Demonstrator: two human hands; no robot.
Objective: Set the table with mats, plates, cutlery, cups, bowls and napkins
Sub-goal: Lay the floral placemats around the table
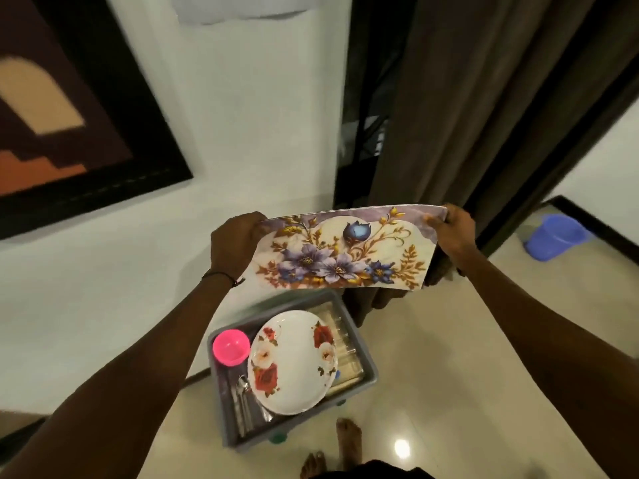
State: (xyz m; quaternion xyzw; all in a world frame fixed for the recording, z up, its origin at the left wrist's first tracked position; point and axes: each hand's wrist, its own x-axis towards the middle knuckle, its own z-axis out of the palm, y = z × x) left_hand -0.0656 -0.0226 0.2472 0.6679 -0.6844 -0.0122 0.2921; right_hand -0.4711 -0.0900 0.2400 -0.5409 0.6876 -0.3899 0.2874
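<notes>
Purple floral mat (340, 250) held above crate (252, 439); setting apparently just starting.
We pinched its ends in left hand (235, 243) and right hand (453, 233); plate (294, 361), pink cup (231, 346), cutlery (243, 399) sat in the crate.

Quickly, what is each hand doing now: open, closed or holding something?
Left hand: grips the flowered purple-and-gold rectangular mat at its left edge.
Right hand: grips its right edge.

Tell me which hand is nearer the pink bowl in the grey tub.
Left. The left hand grips the floral mat at its left edge, almost straight above the pink bowl; the right hand grips the opposite edge, well off to the bowl's right.
</notes>
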